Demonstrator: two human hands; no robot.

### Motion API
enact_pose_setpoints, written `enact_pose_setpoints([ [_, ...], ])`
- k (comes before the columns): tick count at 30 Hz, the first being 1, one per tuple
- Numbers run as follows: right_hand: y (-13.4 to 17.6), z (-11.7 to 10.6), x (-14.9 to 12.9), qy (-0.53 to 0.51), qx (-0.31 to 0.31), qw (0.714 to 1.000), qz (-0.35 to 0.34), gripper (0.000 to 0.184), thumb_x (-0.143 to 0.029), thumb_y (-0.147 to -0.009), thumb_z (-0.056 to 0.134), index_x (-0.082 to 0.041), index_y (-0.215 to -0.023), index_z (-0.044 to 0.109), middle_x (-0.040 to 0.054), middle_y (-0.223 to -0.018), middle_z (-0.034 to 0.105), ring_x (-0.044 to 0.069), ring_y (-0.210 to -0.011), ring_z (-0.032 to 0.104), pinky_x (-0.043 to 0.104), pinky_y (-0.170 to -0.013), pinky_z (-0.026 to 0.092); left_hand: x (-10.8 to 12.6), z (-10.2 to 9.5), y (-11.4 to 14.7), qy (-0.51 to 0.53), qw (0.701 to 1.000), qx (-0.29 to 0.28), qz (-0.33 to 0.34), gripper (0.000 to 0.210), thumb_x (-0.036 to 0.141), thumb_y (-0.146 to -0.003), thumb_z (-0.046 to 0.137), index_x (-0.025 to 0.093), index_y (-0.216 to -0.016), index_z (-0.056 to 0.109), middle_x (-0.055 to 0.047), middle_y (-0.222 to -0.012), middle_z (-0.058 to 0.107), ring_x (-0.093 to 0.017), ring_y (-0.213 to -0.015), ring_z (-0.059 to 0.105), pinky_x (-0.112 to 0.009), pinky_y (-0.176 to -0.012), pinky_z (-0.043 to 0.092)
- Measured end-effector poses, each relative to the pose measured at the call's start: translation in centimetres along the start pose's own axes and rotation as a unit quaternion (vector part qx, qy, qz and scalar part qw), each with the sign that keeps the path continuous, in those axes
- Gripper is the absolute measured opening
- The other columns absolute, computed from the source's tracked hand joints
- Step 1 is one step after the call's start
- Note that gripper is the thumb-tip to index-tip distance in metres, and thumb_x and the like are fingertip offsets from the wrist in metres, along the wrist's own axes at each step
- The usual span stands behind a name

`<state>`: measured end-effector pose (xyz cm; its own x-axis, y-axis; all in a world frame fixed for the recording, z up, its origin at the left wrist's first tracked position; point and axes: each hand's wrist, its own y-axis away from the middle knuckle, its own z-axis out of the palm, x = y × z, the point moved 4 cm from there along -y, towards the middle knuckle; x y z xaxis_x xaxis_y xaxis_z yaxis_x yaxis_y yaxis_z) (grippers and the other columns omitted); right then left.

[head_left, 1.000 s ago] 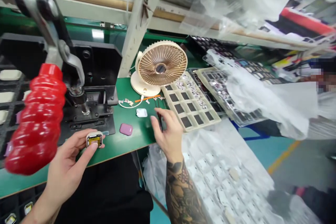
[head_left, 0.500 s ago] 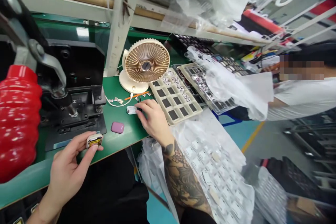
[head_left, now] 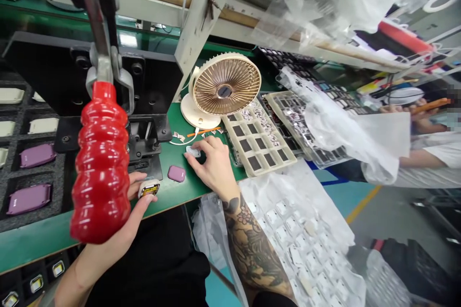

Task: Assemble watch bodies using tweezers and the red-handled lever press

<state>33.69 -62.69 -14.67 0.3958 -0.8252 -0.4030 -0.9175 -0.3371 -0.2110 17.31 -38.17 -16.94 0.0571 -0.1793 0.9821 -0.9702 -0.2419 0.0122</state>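
Observation:
In my left hand (head_left: pixel 131 226), partly hidden behind the red handle, is a small white device casing (head_left: pixel 149 189) with yellow-gold parts showing inside, pinched between thumb and fingers. My right hand (head_left: pixel 215 165) reaches over the green bench, its thumb and index finger closed around a small whitish, translucent piece (head_left: pixel 193 151). Between the two hands a purple cover (head_left: pixel 176 173) lies flat on the bench. The ribbed red handle (head_left: pixel 101 168) of a black hand press (head_left: pixel 144 139) hangs down in front of my left hand.
A cream desk fan (head_left: pixel 226 90) stands behind my right hand. Beside it lies a compartment tray (head_left: pixel 259 141) of dark pads and small parts. Plastic sheets with white pieces (head_left: pixel 293 225) sit at the right. Foam holders with purple covers (head_left: pixel 30 198) are at the left. Another person's arm shows far right.
My view has shifted left, so the press handle now covers part of my left hand. My right fingers have closed around the whitish piece. The left hand still holds the casing.

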Motion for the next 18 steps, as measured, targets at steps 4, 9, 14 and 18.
enact_pose_setpoints([
  [4, -0.1, 0.6, -0.2, -0.032, 0.000, 0.999, 0.013, 0.011, -0.030, -0.100, 0.083, -0.024, -0.104, 0.075, 0.0052, -0.108, 0.072, 0.027, -0.107, 0.068, 0.043, -0.094, 0.047, -0.4, -0.1, -0.1, -0.003, 1.000, -0.003, 0.025, 0.037, 0.037, -0.108, 0.078, 0.027, -0.142, 0.067, -0.010, -0.129, 0.087, -0.030, -0.113, 0.087, -0.043, -0.103, 0.072],
  [9, 1.0, -0.9, -1.5, -0.143, 0.092, 0.985, -0.023, 0.010, -0.027, -0.102, 0.081, -0.025, -0.095, 0.075, 0.0023, -0.099, 0.076, 0.023, -0.098, 0.070, 0.042, -0.093, 0.053, -0.1, -0.1, -0.3, 0.007, 0.999, -0.004, 0.032, 0.025, 0.032, -0.108, 0.077, 0.026, -0.131, 0.069, -0.007, -0.117, 0.086, -0.026, -0.104, 0.085, -0.039, -0.097, 0.068],
  [14, 3.3, -2.4, -5.6, -0.285, 0.172, 0.935, -0.123, 0.013, -0.015, -0.100, 0.084, -0.028, -0.104, 0.083, 0.0020, -0.096, 0.081, 0.021, -0.090, 0.075, 0.041, -0.084, 0.060, 1.9, 0.2, -1.1, -0.083, 0.989, -0.064, 0.109, 0.012, 0.023, -0.108, 0.075, 0.024, -0.121, 0.074, -0.001, -0.094, 0.076, -0.016, -0.077, 0.068, -0.031, -0.075, 0.053],
  [18, 4.4, -1.6, -8.8, -0.383, 0.107, 0.904, -0.155, 0.027, -0.005, -0.099, 0.082, -0.028, -0.111, 0.085, 0.0027, -0.101, 0.083, 0.021, -0.094, 0.076, 0.041, -0.086, 0.062, 3.1, 0.5, -1.4, -0.096, 0.980, -0.076, 0.155, 0.011, 0.020, -0.111, 0.073, 0.024, -0.120, 0.077, 0.001, -0.092, 0.067, -0.013, -0.077, 0.059, -0.028, -0.071, 0.046],
])
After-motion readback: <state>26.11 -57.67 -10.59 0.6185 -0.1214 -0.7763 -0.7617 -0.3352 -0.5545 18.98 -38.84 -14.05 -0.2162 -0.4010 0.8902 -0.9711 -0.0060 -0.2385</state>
